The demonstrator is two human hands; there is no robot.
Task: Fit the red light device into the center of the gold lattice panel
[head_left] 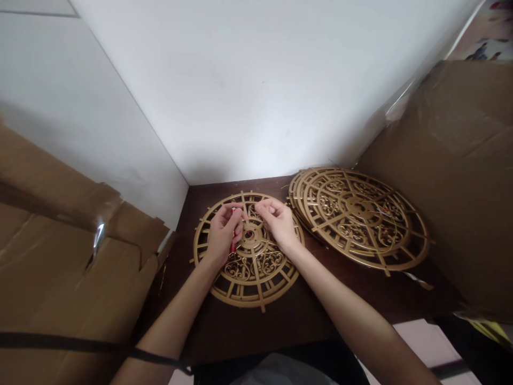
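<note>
A round gold openwork disc (260, 286) with scroll patterns lies flat on the dark brown table in front of me. Over its left part, my left hand (225, 231) is closed around a thin red tool (233, 247), whose ends show above and below the fingers. My right hand (277, 222) is over the upper right part of the disc, thumb and fingertips pinched together. Whatever is between those fingertips is too small to make out. The two hands are a short distance apart, near the disc's centre ring.
Several similar gold discs (356, 208) are stacked at the right on the table (240, 334). Cardboard boxes stand at the left (72, 278) and right (449, 176). A white wall (256, 96) rises behind. A dark strap (80, 342) crosses the lower left.
</note>
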